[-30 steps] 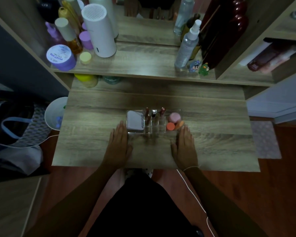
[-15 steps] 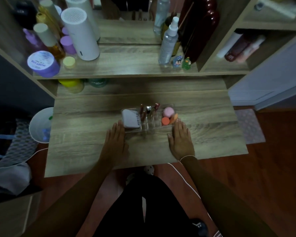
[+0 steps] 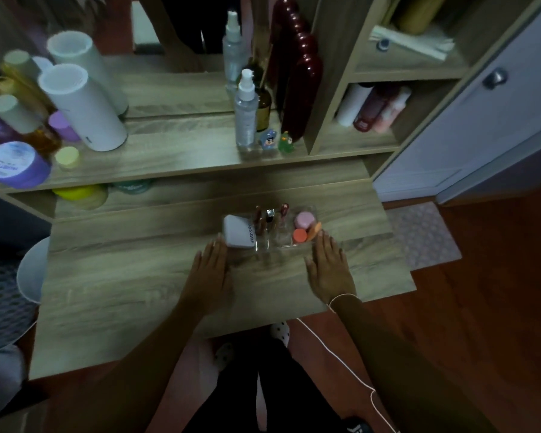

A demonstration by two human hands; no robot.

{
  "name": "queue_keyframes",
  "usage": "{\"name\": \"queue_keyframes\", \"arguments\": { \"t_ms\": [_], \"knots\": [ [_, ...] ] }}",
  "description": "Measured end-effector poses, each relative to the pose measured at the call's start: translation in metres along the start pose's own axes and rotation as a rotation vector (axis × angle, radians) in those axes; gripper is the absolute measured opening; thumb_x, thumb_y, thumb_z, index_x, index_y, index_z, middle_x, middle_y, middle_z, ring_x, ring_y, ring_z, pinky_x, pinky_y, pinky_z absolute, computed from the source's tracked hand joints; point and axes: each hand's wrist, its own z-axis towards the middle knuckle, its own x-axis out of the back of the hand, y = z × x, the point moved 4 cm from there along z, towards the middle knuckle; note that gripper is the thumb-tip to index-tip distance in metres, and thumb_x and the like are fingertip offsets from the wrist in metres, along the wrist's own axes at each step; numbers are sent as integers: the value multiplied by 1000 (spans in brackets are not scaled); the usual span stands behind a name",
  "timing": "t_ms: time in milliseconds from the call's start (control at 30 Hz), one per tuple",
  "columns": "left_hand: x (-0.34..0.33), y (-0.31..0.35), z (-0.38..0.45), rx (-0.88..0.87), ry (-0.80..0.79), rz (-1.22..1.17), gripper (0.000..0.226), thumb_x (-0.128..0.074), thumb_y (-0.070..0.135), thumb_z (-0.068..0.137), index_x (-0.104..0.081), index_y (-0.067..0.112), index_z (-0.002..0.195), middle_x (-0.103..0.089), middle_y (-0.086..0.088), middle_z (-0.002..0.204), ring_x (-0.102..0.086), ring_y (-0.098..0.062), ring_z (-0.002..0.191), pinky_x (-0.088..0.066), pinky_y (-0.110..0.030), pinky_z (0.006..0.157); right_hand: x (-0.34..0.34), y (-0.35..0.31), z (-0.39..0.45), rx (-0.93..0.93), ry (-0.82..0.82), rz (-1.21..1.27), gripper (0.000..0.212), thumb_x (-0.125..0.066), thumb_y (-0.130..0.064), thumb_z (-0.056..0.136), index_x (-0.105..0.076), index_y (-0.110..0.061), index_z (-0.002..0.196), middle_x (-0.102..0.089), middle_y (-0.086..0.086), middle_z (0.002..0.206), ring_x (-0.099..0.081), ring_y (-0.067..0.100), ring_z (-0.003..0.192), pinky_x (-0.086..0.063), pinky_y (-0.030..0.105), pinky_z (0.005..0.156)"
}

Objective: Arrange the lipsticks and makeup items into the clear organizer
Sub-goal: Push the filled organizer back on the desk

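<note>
- Wood-grain desk (image 3: pixel 138 285) fills the middle of our view, and the clear organizer (image 3: pixel 270 242) sits on it toward the back edge, a little right of centre.
- In the organizer's left end we see a white compact (image 3: pixel 238 235) with dark lettering on its side (too blurred for us to read).
- In the middle slots stand the lipsticks (image 3: pixel 270 215), dark red and brownish, upright or slightly tilted; we cannot count them surely.
- In the right end lie a pink round sponge (image 3: pixel 305 219), an orange round piece (image 3: pixel 300 235) just in front of it, and an orange tapered piece (image 3: pixel 314 230) touching both.
- Our left hand (image 3: pixel 211 270) lies flat on the desk, palm down, fingers spread and holding nothing; its fingertips reach the organizer's front left corner, beside the compact.
- Our right hand (image 3: pixel 328 270) also lies flat and empty, fingers together and stretched out, tips at the organizer's front right corner; a thin white cord (image 3: pixel 341 357) circles the wrist and trails down toward the near edge.
- On the shelf (image 3: pixel 175 151) behind the desk we see a tall white cylinder (image 3: pixel 82 107) at the left, a purple jar (image 3: pixel 14 164) near the left corner, and a clear spray bottle (image 3: pixel 245 110) toward the right with two small figurines (image 3: pixel 277 140) beside it.
- A white stool (image 3: pixel 33 270) stands off the desk's left edge.
</note>
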Motion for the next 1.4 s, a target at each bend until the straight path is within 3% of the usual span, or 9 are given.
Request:
{"name": "queue_keyframes", "arguments": {
  "t_ms": [67, 200, 433, 600, 1033, 1267, 1400],
  "knots": [
    [-1, 14, 11, -18, 12, -6, 65, -12, 35, 91, -6, 1, 146, -8, -22, 156, -11, -35, 143, -12, -48, 115, 6, 17, 5, -3, -7, 2, 61, -27, -38, 101, -2, -11, 150, -7, 12, 160, -5, 30, 148, -10, 48, 120],
    [-5, 41, 31, -22, 20, -46, 62, -34, 24, 98, -1, 4, 147, -1, -18, 157, -4, -31, 144, -7, -45, 116, 18, 48, 18, 6, -16, 4, 61, -26, -39, 102, -2, -11, 150, -8, 12, 160, -5, 29, 148, -11, 48, 119],
    [-7, 79, 60, 26, 9, 4, 64, -23, 32, 92, -11, 0, 146, -10, -21, 156, -9, -30, 144, -12, -46, 115, 31, 87, 42, 34, -21, 21, 62, -27, -41, 101, -3, -13, 151, -11, 11, 160, -7, 31, 147, -13, 50, 119],
    [-8, 90, 77, 39, 23, 29, 61, -31, 32, 99, -9, 3, 147, -9, -18, 157, -3, -28, 144, -8, -46, 117, 35, 100, 60, 46, -31, 16, 62, -30, -38, 100, -5, -12, 150, -14, 13, 159, -9, 33, 146, -13, 50, 119],
    [4, 100, 95, 53, 34, 66, 62, -28, 36, 100, -3, 5, 148, -1, -17, 158, 2, -28, 144, -8, -50, 117, 43, 109, 85, 84, -23, 100, 67, -38, -32, 98, -2, -14, 151, -15, 14, 159, -14, 31, 146, -13, 53, 118],
    [3, 97, 95, 40, 66, 18, 63, -30, 34, 99, -2, 6, 148, -2, -16, 158, 2, -28, 144, -7, -49, 118, 41, 109, 84, 90, -16, 161, 67, -39, -31, 98, 0, -15, 151, -10, 13, 160, -11, 31, 147, -13, 54, 118],
    [3, 99, 86, 113, 123, -108, 67, -33, 35, 99, 3, 6, 147, -3, -16, 158, -2, -27, 144, -9, -48, 117, 41, 112, 80, 117, 18, 213, 77, -46, -40, 95, 4, -20, 150, -6, 10, 161, -11, 28, 146, -11, 52, 117]
  ]
}}
